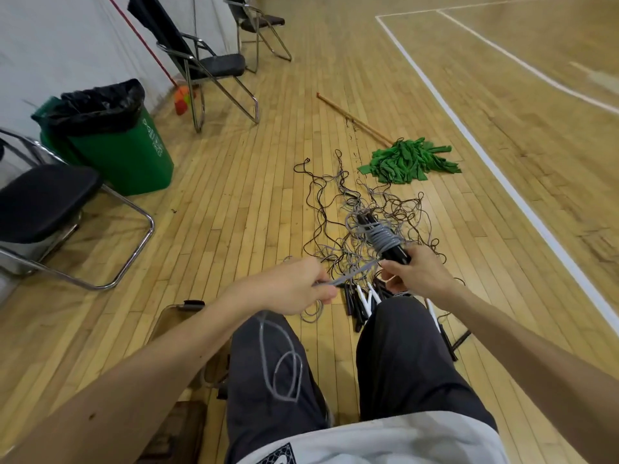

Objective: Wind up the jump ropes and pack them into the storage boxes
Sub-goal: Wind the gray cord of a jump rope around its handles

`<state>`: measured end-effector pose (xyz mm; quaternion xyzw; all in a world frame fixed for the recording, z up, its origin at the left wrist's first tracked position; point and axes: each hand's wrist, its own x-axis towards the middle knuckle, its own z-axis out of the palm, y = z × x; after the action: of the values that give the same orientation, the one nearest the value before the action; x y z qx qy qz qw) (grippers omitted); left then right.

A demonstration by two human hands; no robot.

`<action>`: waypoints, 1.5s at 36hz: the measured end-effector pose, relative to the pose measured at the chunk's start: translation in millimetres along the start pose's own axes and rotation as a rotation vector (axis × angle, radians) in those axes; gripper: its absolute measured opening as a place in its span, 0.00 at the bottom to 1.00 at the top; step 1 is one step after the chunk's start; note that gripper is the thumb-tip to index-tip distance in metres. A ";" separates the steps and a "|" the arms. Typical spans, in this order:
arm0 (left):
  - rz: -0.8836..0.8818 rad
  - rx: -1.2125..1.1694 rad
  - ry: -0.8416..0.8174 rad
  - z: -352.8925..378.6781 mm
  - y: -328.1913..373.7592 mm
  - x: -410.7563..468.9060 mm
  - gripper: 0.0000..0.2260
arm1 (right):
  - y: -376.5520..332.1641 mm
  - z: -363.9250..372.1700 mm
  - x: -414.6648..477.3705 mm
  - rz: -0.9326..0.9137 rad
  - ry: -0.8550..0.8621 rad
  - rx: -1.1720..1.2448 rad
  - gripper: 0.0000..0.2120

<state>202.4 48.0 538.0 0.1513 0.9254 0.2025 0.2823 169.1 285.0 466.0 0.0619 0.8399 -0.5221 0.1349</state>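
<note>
Grey cord (383, 237), tight coils round black handles (396, 253); tail in left hand (294, 286)

A wooden floor (234, 195) marked with white lines (469, 135) runs up to a white wall (50, 45). A green bin (134, 155) lined with a black bag (97, 105) stands near the wall, between a near folding chair (43, 199) and a second chair (217, 65) with a dark garment (150, 15) over its back. A third chair (264, 21) stands beyond. A red-handled broom (182, 100) leans on the wall. A mop (408, 160) with green strips and a wooden handle (351, 118) lies flat on the floor.
</note>
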 end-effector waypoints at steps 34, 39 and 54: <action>0.561 0.760 0.617 -81.9 44.6 -6.5 0.22 | -76.4 10.2 -51.4 0.103 -0.904 -0.254 0.06; 0.544 0.715 0.602 -83.3 36.5 1.9 0.22 | -88.7 6.8 -70.8 -0.022 -0.973 -0.301 0.05; 0.372 0.237 0.459 -77.9 -6.8 11.4 0.27 | -89.4 -3.5 -86.3 -0.249 -0.884 -0.083 0.11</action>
<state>146.7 24.0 588.7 0.2999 0.9386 0.1703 0.0045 229.1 251.3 569.6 -0.2737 0.7229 -0.4766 0.4188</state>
